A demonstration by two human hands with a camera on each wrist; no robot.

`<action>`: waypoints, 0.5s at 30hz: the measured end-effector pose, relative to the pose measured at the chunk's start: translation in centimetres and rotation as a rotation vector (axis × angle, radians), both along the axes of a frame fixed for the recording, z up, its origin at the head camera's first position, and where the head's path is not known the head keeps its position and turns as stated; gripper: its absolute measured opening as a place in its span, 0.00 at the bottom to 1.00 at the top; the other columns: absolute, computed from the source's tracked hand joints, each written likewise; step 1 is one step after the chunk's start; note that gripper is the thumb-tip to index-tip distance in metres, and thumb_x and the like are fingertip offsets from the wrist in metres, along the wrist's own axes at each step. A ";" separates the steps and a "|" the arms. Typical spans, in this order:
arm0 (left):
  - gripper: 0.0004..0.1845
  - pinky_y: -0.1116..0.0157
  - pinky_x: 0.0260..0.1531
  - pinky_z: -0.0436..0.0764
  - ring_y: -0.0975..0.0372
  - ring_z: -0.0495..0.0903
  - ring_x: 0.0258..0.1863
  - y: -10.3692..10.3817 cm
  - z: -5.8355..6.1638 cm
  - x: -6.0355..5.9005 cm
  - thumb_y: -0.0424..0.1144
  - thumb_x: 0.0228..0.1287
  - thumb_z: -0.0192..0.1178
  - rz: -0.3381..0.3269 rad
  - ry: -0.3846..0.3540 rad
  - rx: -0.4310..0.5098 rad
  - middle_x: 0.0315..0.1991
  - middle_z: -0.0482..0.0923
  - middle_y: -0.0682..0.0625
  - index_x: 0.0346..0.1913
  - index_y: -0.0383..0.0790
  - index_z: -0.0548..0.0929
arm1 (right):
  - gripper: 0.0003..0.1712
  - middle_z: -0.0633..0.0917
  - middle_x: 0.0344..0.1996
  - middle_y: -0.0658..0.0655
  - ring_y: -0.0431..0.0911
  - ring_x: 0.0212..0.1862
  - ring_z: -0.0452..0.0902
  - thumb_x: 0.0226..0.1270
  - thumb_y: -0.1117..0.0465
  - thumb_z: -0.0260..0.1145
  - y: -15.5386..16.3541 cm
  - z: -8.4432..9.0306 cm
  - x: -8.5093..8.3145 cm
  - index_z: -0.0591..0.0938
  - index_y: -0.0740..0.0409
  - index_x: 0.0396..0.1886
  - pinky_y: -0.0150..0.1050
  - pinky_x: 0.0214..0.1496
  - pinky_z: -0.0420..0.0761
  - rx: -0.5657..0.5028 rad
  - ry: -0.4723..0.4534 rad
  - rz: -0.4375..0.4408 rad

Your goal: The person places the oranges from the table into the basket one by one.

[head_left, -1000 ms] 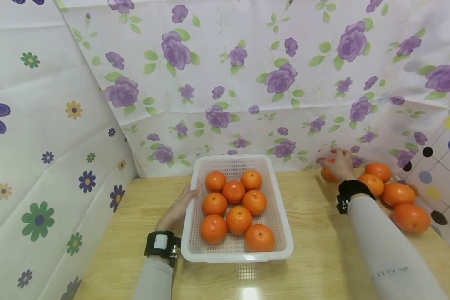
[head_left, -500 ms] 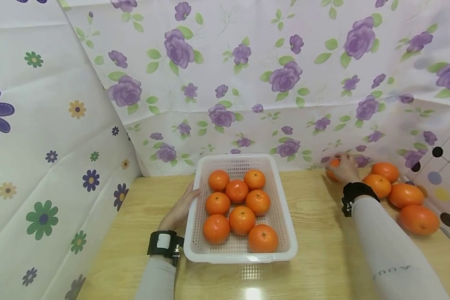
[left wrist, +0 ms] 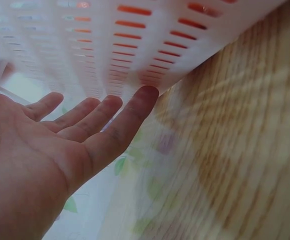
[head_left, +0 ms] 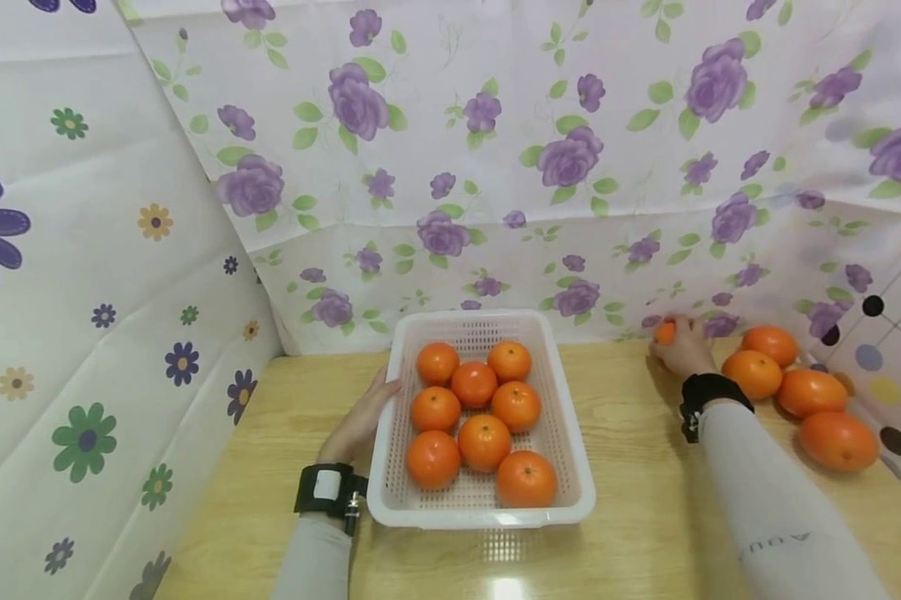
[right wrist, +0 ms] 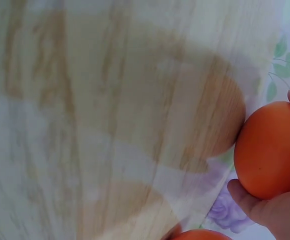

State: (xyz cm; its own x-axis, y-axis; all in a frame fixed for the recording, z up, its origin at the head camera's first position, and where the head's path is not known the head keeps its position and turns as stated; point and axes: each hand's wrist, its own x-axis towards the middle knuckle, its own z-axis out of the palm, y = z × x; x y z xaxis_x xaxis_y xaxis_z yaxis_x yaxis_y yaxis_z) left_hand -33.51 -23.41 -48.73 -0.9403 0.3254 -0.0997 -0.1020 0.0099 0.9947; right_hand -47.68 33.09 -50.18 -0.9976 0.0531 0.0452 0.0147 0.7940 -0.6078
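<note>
Grip on the orange is made by the right hand: fingertips are curled over the fruit's far side and the thumb is set under it, as the right wrist view shows. The fruit is held at the back of the table, close to the floral backdrop, well apart from the basket. Whether it is off the surface cannot be told.

The left hand is laid flat and open against the basket's left wall, fingers straight, nothing gripped.

Judgement on the step in hand: the hold appears sound but shallow. A fuller wrap is advised before the orange is carried, since smooth round fruit is judged liable to roll out of a fingertip pinch. A clear lift over the rim is called for, and the bracing of the basket is judged useful against sliding.

Eight oranges are lying in the basket. Four loose oranges are grouped at the right, near the held one.

Surface: a pale wood-grain table, glossy, with a light reflected at the near edge. Room: the table is enclosed by patterned sheets, purple roses behind, mixed flowers at the left, coloured dots at the right.
</note>
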 end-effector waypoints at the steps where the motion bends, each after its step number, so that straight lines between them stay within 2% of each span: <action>1: 0.35 0.42 0.61 0.79 0.37 0.67 0.72 0.0 0.0 0.0 0.52 0.85 0.40 0.000 0.000 0.000 0.81 0.53 0.35 0.85 0.58 0.41 | 0.40 0.50 0.70 0.83 0.84 0.62 0.52 0.68 0.55 0.64 0.0 -0.1 0.1 0.59 0.68 0.72 0.74 0.57 0.69 -0.002 -0.003 0.000; 4: 0.34 0.42 0.60 0.80 0.37 0.68 0.71 0.1 -0.1 0.1 0.52 0.85 0.40 0.006 -0.002 -0.003 0.81 0.54 0.36 0.85 0.59 0.41 | 0.41 0.48 0.71 0.83 0.83 0.63 0.50 0.68 0.55 0.64 -0.2 -0.1 0.3 0.58 0.68 0.73 0.74 0.58 0.68 -0.019 -0.005 0.004; 9: 0.34 0.43 0.59 0.81 0.38 0.70 0.70 0.1 -0.1 0.1 0.52 0.85 0.40 0.011 0.013 -0.018 0.80 0.56 0.35 0.85 0.59 0.42 | 0.43 0.46 0.73 0.81 0.82 0.67 0.44 0.68 0.57 0.65 -0.6 0.3 0.7 0.57 0.68 0.75 0.73 0.61 0.64 -0.122 0.004 0.007; 15: 0.34 0.43 0.58 0.81 0.38 0.70 0.70 0.0 0.0 0.1 0.52 0.84 0.40 0.003 0.012 -0.016 0.80 0.55 0.35 0.85 0.60 0.42 | 0.41 0.51 0.71 0.82 0.77 0.66 0.56 0.73 0.55 0.64 -1.4 1.1 0.7 0.59 0.70 0.75 0.67 0.63 0.66 -0.209 0.055 -0.022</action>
State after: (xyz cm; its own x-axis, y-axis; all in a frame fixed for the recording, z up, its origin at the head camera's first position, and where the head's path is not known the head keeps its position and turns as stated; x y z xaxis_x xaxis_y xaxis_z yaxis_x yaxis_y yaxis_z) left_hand -33.38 -23.42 -48.78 -0.9423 0.3215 -0.0934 -0.0901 0.0254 0.9956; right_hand -46.98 31.66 -49.09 -0.9924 0.0884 0.0856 -0.0076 0.6506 -0.7594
